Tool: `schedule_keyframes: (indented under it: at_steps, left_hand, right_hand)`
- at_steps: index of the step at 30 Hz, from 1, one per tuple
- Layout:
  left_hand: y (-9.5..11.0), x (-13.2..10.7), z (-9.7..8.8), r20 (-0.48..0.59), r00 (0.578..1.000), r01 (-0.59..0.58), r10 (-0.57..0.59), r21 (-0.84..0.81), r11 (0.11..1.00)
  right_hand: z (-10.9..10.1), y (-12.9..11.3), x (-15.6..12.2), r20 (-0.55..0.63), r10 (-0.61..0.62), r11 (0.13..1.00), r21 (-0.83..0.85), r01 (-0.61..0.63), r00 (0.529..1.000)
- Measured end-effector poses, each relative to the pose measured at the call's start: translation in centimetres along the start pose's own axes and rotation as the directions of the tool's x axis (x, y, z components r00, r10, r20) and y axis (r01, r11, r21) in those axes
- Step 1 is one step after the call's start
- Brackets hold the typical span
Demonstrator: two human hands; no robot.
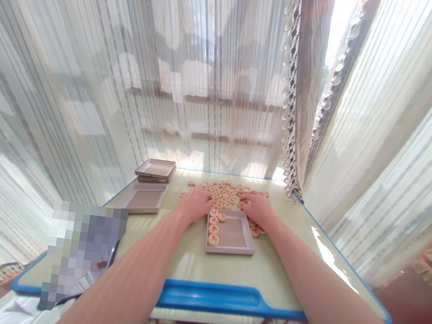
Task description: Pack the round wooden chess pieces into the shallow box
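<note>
Head view: left hand [198, 205] and right hand [258, 209] flank a pile of round pieces [224, 193].
The hands are apart, fingers curled; I cannot tell whether either grips anything. Nearer the body, a shallow tray [234, 235] holds five red-marked pieces [213, 229] toward its left side.

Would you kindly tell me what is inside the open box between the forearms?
The box holds five round pieces: four down the left, one beside them. What lies beneath those pieces is covered.
</note>
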State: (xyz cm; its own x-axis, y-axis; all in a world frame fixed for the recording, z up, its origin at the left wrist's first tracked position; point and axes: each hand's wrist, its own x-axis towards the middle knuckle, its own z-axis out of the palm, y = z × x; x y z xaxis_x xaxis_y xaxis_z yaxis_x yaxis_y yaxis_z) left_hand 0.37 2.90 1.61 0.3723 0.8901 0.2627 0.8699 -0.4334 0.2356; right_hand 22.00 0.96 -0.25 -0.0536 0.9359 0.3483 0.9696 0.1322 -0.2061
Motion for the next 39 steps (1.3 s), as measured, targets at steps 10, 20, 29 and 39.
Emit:
schedule_keyframes:
  at_steps: [10,20,29,39]
  left_hand:
    - [0.4,0.0,-0.2,-0.016,1.0,-0.022,0.022,0.02,1.0]
    - [0.5,0.1,-0.5,-0.006,0.999,0.037,-0.037,0.022,0.999]
    - [0.3,0.0,-0.5,-0.017,1.0,-0.003,0.004,0.052,0.999]
    - [0.3,-0.1,-0.7,-0.02,1.0,0.002,0.0,0.071,0.997]
  right_hand:
    - [-0.9,-0.6,-0.1,0.043,0.06,0.987,0.149,-0.066,0.997]
    - [-2.5,-2.2,-1.6,-0.016,-0.032,0.924,0.38,0.035,0.999]
    - [-4.4,-4.1,-3.4,0.311,-0.094,0.995,0.049,0.082,0.946]
    - [-5.5,-3.6,-4.3,0.389,-0.208,0.978,0.062,0.199,0.897]
